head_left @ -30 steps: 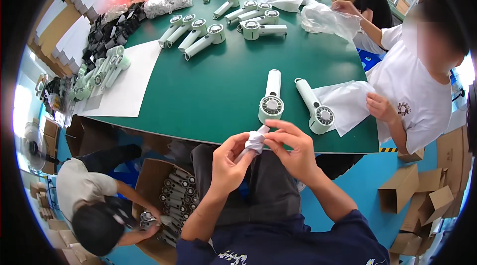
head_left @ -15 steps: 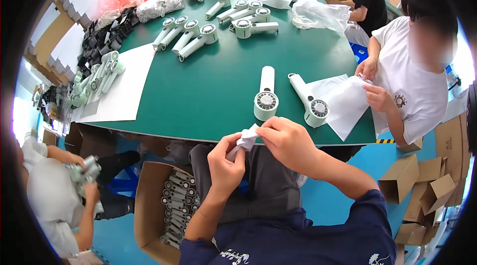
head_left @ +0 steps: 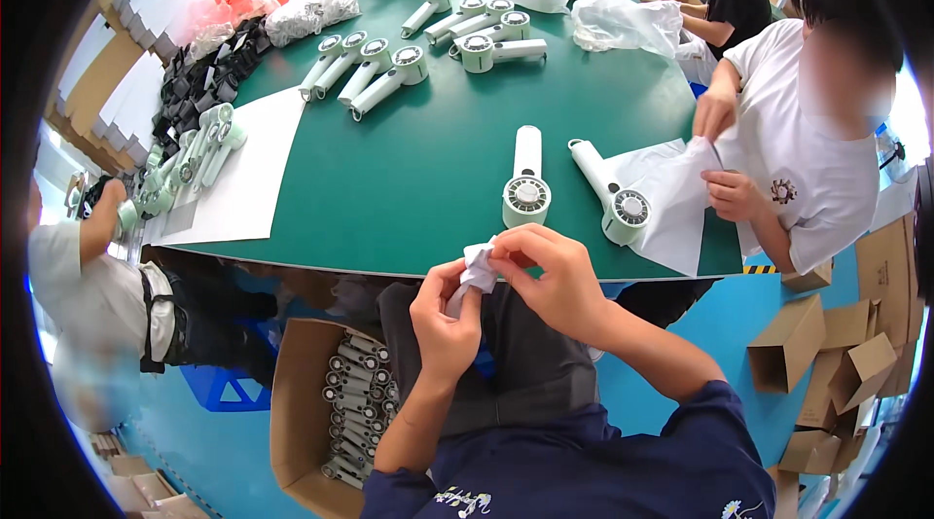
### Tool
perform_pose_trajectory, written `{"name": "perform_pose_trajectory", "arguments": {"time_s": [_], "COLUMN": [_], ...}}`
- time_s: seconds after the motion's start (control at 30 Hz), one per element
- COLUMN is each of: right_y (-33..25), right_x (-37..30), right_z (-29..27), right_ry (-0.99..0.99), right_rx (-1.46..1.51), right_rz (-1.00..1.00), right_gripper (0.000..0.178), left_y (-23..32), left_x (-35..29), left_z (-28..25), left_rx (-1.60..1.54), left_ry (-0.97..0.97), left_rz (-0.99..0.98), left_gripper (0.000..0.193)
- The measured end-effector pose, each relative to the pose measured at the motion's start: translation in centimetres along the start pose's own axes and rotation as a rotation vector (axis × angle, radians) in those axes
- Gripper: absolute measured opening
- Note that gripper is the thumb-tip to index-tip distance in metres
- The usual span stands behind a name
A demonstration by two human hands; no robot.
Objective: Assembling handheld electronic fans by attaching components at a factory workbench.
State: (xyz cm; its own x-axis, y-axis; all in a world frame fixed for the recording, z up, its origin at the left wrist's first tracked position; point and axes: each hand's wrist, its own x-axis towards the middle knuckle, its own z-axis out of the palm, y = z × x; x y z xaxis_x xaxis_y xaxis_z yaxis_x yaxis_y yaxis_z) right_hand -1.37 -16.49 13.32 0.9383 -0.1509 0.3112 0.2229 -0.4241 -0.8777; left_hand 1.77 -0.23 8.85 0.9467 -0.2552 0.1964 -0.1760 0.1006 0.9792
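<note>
My left hand [head_left: 445,320] is closed on a crumpled white cloth [head_left: 477,269], held up between thumb and fingers just off the table's near edge. At the top of the cloth, the bent fingers of my right hand [head_left: 556,271] pinch its right side. Straight ahead lies a pale handheld fan [head_left: 526,198], its round grille toward me and its handle pointing away. Another handheld fan [head_left: 626,213] lies slanted to its right, beside a thin white sheet [head_left: 676,227]. Neither hand touches a fan.
More handheld fans [head_left: 389,81] lie across the green table [head_left: 428,169]. Pale green ones rest on a white board [head_left: 258,193] at left. An open carton [head_left: 292,422] of fans stands below my left arm. Co-workers sit or stand around; cardboard boxes [head_left: 788,344] are at right.
My right fingers have shifted a little on the cloth. The person at left has turned and now reaches toward the table. The person at right has raised one hand above the other.
</note>
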Motion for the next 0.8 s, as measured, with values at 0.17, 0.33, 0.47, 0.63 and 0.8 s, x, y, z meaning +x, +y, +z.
{"name": "perform_pose_trajectory", "arguments": {"time_s": [0.17,0.33,0.47,0.63,0.8], "right_y": [-0.1,0.4,1.2,1.8,1.7], "right_x": [-0.1,-0.1,-0.1,-0.9,-1.2], "right_z": [0.1,0.5,0.7,2.3,2.6], "right_ry": [0.026,0.1,0.252,0.267,0.219], "right_rx": [-0.167,-0.021,-0.197,-0.203,-0.12], "right_rz": [-0.142,0.044,-0.113,-0.133,-0.07], "right_gripper": [0.011,0.014,0.016,0.018,0.016], "left_y": [-0.2,-0.2,-0.5,-0.4,-0.7], "left_x": [0.4,0.5,0.7,0.9,1.4], "left_z": [0.1,0.2,0.8,0.7,0.6], "left_rx": [0.03,0.017,-0.05,0.045,0.203], "left_ry": [-0.006,-0.016,0.005,0.01,0.091], "left_rz": [0.005,-0.032,-0.011,-0.01,0.091], "left_gripper": [0.023,0.023,0.021,0.022,0.023]}}
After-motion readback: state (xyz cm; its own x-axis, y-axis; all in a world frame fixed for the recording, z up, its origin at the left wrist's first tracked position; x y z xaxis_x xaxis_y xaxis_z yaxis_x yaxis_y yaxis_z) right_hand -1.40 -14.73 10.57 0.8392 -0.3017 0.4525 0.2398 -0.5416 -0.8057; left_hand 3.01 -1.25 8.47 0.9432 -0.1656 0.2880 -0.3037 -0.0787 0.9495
